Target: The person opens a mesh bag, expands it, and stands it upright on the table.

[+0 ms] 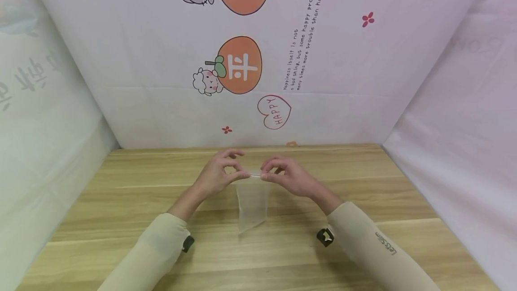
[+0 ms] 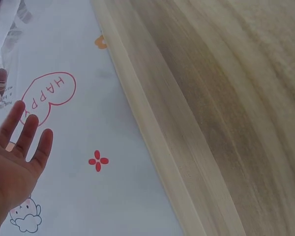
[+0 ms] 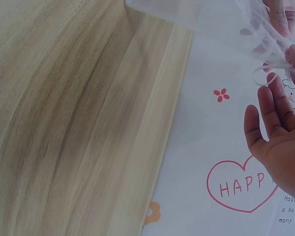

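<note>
A sheer white drawstring pouch (image 1: 252, 205) hangs between my two hands above the table, its bottom corner slanting down to the left. My left hand (image 1: 218, 175) pinches the gathered top edge between thumb and finger, the other fingers spread away. From the other side, my right hand (image 1: 291, 178) pinches that same edge, close to the left fingertips. In the right wrist view a thin pale cord loop (image 3: 264, 77) dangles from the pouch's top beside the right fingers. Only a strip of the pouch (image 2: 1, 37) shows at the border of the left wrist view.
Beneath the hands lies a wood-grain table (image 1: 133, 201). A white printed sheet (image 1: 335, 116) with cartoon fruit, a heart and writing stands behind it, and white sheets (image 1: 464, 147) enclose the left and right sides.
</note>
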A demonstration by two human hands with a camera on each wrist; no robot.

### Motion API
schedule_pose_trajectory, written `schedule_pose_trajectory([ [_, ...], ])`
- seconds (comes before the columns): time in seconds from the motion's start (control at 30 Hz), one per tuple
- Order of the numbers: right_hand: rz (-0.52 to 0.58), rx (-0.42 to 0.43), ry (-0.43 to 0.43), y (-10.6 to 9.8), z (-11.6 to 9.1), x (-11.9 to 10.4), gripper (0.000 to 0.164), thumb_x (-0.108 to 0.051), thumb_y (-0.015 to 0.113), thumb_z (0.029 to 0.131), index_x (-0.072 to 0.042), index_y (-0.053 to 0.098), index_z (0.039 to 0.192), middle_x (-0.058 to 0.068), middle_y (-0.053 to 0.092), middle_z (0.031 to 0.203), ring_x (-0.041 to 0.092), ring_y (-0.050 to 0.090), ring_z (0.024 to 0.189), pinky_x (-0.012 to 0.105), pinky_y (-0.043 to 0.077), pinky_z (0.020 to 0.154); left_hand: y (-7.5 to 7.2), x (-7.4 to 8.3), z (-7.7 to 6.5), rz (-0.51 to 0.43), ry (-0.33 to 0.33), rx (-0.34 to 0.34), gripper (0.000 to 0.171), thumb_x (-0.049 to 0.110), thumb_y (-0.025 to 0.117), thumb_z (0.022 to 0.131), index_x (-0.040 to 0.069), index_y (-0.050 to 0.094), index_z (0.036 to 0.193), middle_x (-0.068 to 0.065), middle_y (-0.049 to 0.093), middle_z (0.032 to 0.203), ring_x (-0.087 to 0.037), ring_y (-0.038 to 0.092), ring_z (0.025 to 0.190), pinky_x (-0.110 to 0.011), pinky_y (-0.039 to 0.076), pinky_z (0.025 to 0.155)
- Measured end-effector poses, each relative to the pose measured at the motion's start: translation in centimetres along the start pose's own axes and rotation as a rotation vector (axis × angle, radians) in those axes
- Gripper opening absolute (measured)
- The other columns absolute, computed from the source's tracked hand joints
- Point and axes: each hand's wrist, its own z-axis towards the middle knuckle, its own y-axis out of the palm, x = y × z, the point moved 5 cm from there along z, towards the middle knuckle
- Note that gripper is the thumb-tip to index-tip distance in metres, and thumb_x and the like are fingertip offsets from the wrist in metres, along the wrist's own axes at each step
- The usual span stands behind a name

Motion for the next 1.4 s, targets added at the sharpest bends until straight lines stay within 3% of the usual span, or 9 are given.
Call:
schedule_pose_trajectory([
  [0.17, 0.024, 0.007, 0.000, 0.3, 0.0, -0.2, 0.004, -0.007, 0.071, 0.094, -0.009, 0.074, 0.094, 0.013, 0.067, 0.112, 0.024, 0.059, 0.104, 0.047, 0.054, 0.082, 0.0, -0.1, -0.1, 0.005, -0.001, -0.013, 0.025, 0.039, 0.084, 0.081, 0.023, 0.067, 0.071, -0.001, 0.060, 0.132, -0.026, 0.055, 0.118, -0.051, 0.047, 0.098],
  [0.3, 0.019, 0.010, 0.011, 0.5, 0.0, -0.4, 0.003, -0.010, 0.071, 0.094, -0.008, 0.074, 0.093, 0.009, 0.067, 0.113, 0.023, 0.059, 0.106, 0.047, 0.054, 0.084, 0.3, -0.1, -0.4, -0.070, 0.024, -0.071, 0.021, 0.035, 0.083, 0.083, 0.023, 0.068, 0.076, -0.001, 0.057, 0.138, -0.026, 0.052, 0.121, -0.054, 0.044, 0.100],
  [0.43, -0.013, -0.015, 0.025, 0.8, 0.1, -0.7, 0.006, -0.018, 0.073, 0.094, -0.012, 0.073, 0.092, 0.004, 0.066, 0.117, 0.021, 0.059, 0.110, 0.046, 0.052, 0.086, 0.5, 0.3, -0.7, -0.182, 0.061, -0.130, 0.009, 0.027, 0.078, 0.090, 0.021, 0.073, 0.085, -0.002, 0.052, 0.143, -0.026, 0.048, 0.124, -0.056, 0.047, 0.093],
  [0.6, -0.034, -0.065, 0.032, 1.0, 0.3, -0.6, 0.009, -0.024, 0.071, 0.096, -0.017, 0.073, 0.091, 0.008, 0.065, 0.123, 0.024, 0.057, 0.114, 0.048, 0.050, 0.088, 0.2, 0.5, -0.9, -0.255, 0.066, -0.149, 0.007, 0.026, 0.075, 0.092, 0.020, 0.075, 0.089, 0.000, 0.051, 0.145, -0.028, 0.045, 0.128, -0.054, 0.048, 0.089],
  [0.97, -0.052, -0.048, 0.074, 0.5, 0.2, 0.6, 0.012, -0.017, 0.070, 0.095, -0.011, 0.070, 0.085, 0.007, 0.064, 0.122, 0.026, 0.055, 0.116, 0.049, 0.047, 0.089, -0.6, 0.1, -1.4, -0.255, 0.046, -0.155, 0.004, 0.025, 0.076, 0.091, 0.022, 0.076, 0.089, 0.003, 0.048, 0.147, -0.026, 0.041, 0.131, -0.056, 0.047, 0.090],
  [1.1, -0.074, -0.043, 0.088, 0.1, -0.1, -0.7, 0.012, -0.010, 0.069, 0.095, -0.005, 0.068, 0.084, 0.011, 0.064, 0.119, 0.029, 0.056, 0.114, 0.048, 0.047, 0.089, -0.7, 0.3, -1.4, -0.254, 0.054, -0.153, 0.004, 0.023, 0.077, 0.091, 0.024, 0.075, 0.088, 0.003, 0.048, 0.147, -0.026, 0.041, 0.131, -0.055, 0.047, 0.088],
  [1.23, -0.096, -0.041, 0.076, -0.2, -0.2, -0.7, 0.011, -0.017, 0.071, 0.095, -0.012, 0.070, 0.085, 0.006, 0.064, 0.118, 0.026, 0.056, 0.114, 0.048, 0.046, 0.089, -0.7, 0.5, -1.4, -0.247, 0.062, -0.161, 0.004, 0.025, 0.078, 0.090, 0.025, 0.075, 0.087, 0.003, 0.048, 0.147, -0.025, 0.041, 0.131, -0.057, 0.046, 0.091],
  [1.4, -0.148, -0.037, 0.053, -0.4, 0.0, 1.2, 0.009, -0.027, 0.075, 0.093, -0.022, 0.071, 0.085, -0.001, 0.064, 0.110, 0.021, 0.056, 0.109, 0.054, 0.046, 0.092, -0.3, 1.0, -1.4, -0.242, 0.083, -0.186, 0.010, 0.017, 0.080, 0.088, 0.026, 0.075, 0.087, 0.002, 0.048, 0.146, -0.026, 0.041, 0.130, -0.058, 0.044, 0.093],
])
